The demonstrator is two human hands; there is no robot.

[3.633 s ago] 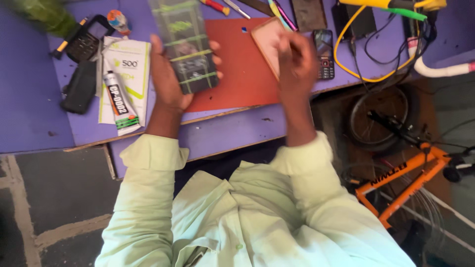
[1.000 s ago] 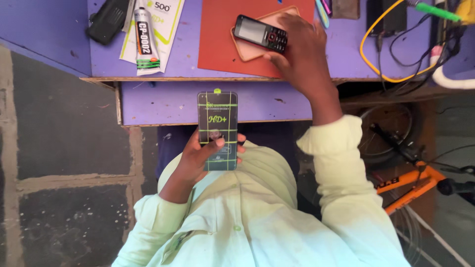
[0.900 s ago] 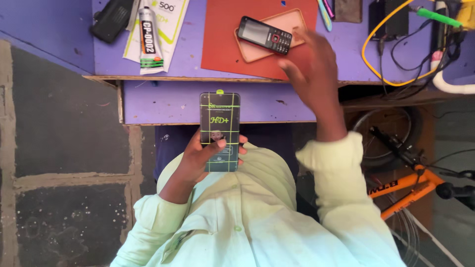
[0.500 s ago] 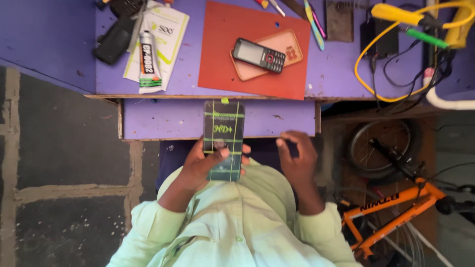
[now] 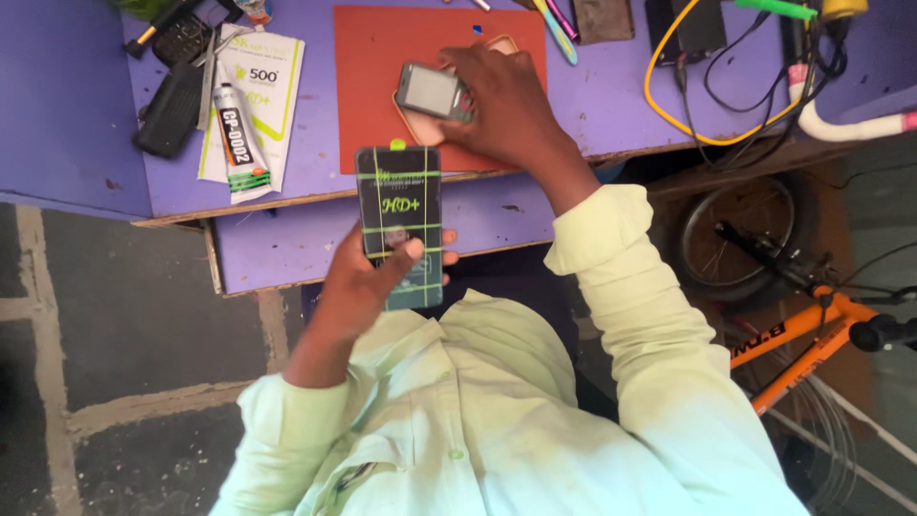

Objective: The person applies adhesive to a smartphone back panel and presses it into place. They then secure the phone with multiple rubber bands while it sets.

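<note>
Two hands are at work from where I watch, each on a separate thing. My left hand [image 5: 368,277] is clamped on a flat dark packet with green lines [image 5: 399,225], thumb pressed over its lower front and fingers wrapped behind; the packet stands upright in front of the table's lower purple ledge, above the pale green shirt [image 5: 458,420]. My right hand [image 5: 511,105] reaches forward over the red mat [image 5: 382,86] on the purple table [image 5: 611,96] and has its fingers closed on a small grey phone [image 5: 432,92], which sits tilted at the mat's right part, over a tan piece I can only partly see.

Left of the mat lies a white paper sleeve [image 5: 272,96] with a tube of glue [image 5: 234,134] resting on it, and a black oblong case [image 5: 172,107] just beside that. A yellow cable [image 5: 669,105] loops across the table's right side, near a white hose [image 5: 850,124]. Below the table on the right, an orange bicycle frame [image 5: 802,344] and a small wheel [image 5: 731,239] stand on the floor.
</note>
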